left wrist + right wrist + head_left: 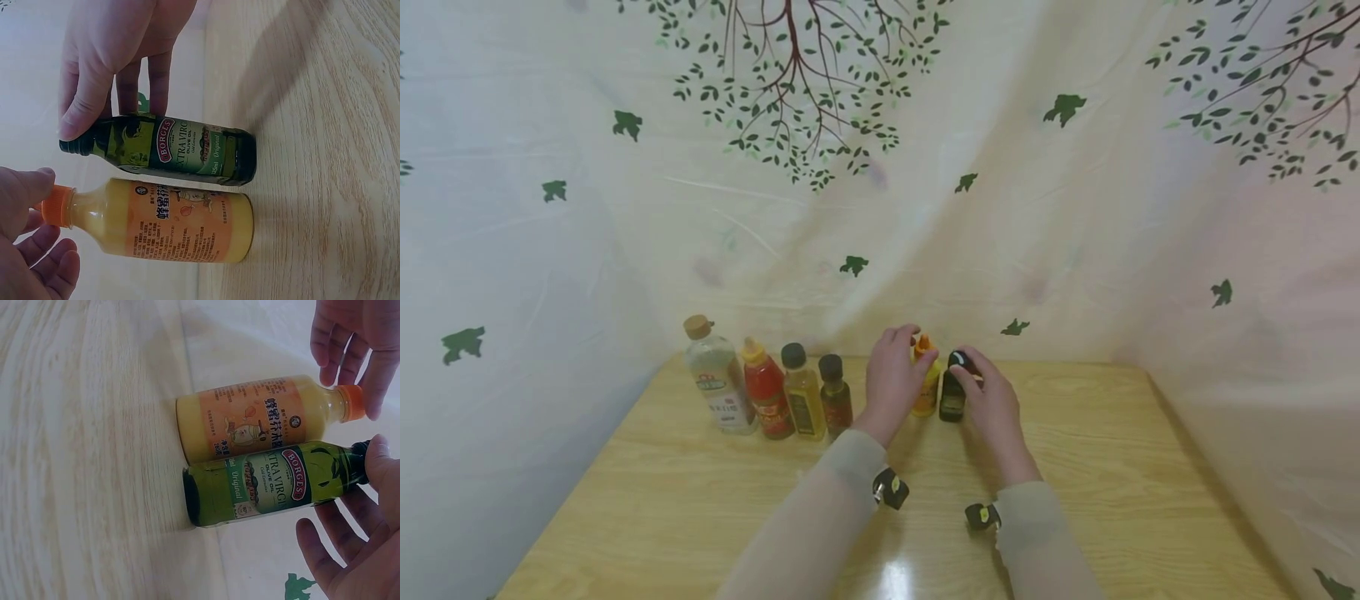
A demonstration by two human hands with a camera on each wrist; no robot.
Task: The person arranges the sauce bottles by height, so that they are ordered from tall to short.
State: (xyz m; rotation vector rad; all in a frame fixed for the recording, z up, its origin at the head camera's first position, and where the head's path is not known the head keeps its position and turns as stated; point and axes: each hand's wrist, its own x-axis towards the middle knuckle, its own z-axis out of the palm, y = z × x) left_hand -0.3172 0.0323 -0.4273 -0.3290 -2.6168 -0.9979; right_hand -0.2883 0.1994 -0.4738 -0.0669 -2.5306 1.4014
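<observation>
Toward the back of the table, my left hand (897,379) is around the orange cap (57,206) of a yellow sauce bottle (269,415). Its thumb lies against one side of the cap, and the other fingers curl loosely beyond it. Just to the right, my right hand (996,408) pinches the black cap of a green olive oil bottle (181,149), thumb on the near side. Its other fingers (337,534) extend behind the bottle's neck and shoulder. Both bottles stand upright, close side by side, labels facing me.
Left of my hands is a row of bottles: a large clear bottle (718,375) with a brown cap, a red sauce bottle (768,396), a yellow oil bottle (803,396) and a small dark bottle (836,400). A leaf-printed curtain (925,250) hangs behind the wooden table (1097,450).
</observation>
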